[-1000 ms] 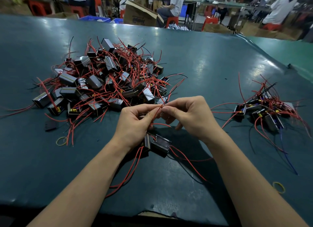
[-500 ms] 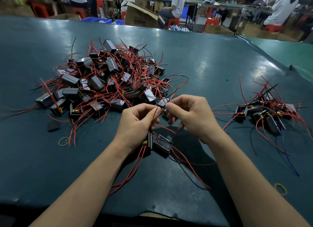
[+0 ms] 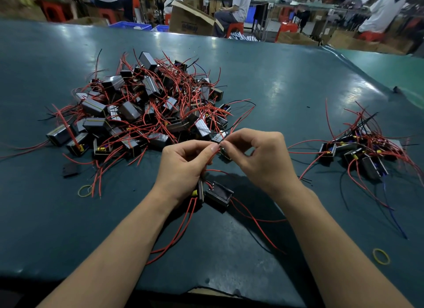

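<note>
Left hand [image 3: 183, 167]: fingers curled, thumb and forefinger pinching a red wire [image 3: 212, 157].
Right hand [image 3: 259, 156]: pinching the wire's upper end, fingertips almost meeting the left's.
Black block [image 3: 219, 193]: just under the left hand, above the table [image 3: 286, 78]; a second block is half hidden by the palm.
Cardboard box [image 3: 192, 20]: open, contents out of sight.
Blue crates [image 3: 130, 25]: beyond the table, contents blurred.
Unclear: whether the block rests on the table.
</note>
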The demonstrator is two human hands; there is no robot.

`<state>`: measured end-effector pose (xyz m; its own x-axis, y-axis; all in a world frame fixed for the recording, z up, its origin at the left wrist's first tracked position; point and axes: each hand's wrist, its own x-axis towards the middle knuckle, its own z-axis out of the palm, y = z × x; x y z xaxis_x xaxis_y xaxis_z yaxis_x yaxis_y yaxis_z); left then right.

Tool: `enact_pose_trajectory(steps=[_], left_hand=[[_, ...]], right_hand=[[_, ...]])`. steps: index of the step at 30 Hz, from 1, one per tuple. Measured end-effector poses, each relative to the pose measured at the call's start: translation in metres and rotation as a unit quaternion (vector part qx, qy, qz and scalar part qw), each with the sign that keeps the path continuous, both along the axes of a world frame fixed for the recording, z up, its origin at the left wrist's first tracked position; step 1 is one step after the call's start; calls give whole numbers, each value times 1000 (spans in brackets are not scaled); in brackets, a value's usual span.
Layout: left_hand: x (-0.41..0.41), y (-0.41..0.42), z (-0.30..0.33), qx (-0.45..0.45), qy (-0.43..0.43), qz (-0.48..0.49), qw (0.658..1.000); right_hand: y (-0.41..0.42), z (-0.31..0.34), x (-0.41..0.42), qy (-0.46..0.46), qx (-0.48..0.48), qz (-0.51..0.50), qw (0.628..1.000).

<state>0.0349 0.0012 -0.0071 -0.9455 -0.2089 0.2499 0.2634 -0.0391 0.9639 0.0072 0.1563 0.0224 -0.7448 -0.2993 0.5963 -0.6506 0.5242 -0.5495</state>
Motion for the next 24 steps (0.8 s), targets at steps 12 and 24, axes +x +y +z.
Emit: enact_pose_trajectory(steps=[12,24], left_hand=[[1,0,0,-12,5,-5,1000],[5,-2,1,-52,23,17,998]], right_hand=[[6,0,-1,-23,-11,10,1000],[4,-2,-3,30,29,15,999]])
